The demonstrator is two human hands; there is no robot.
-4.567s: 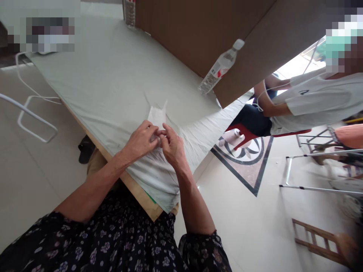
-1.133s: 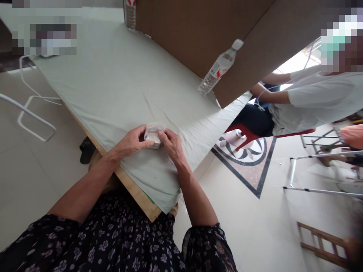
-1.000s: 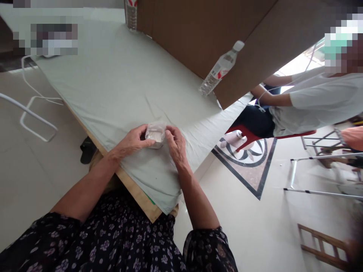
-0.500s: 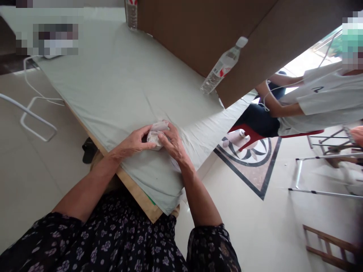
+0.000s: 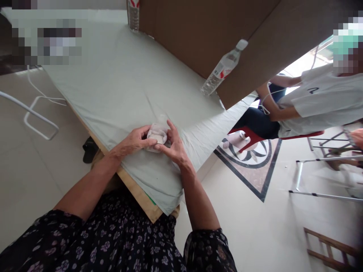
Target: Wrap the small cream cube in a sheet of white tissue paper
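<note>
A small clear plastic bag (image 5: pixel 157 135), folded into a tight wad with something pale inside, rests on the pale green cloth of the table (image 5: pixel 113 79). My left hand (image 5: pixel 134 140) pinches the wad from the left with thumb and fingers closed on it. From the right, my right hand (image 5: pixel 172 144) holds the same wad, thumb and fingertips pressed against it, index finger raised over its top. Both hands are near the table's front corner.
A plastic water bottle (image 5: pixel 223 68) stands against a tall brown cardboard panel (image 5: pixel 204 34); a second bottle (image 5: pixel 133 15) is at the far edge. Another person in a white shirt (image 5: pixel 320 102) sits on a red chair (image 5: pixel 249 134) to the right. A wooden ladder (image 5: pixel 331 249) lies on the tiled floor.
The flat open bag of several seconds ago is now a small folded wad. Over the last second both hands kept turning and pressing it in place on the cloth.
</note>
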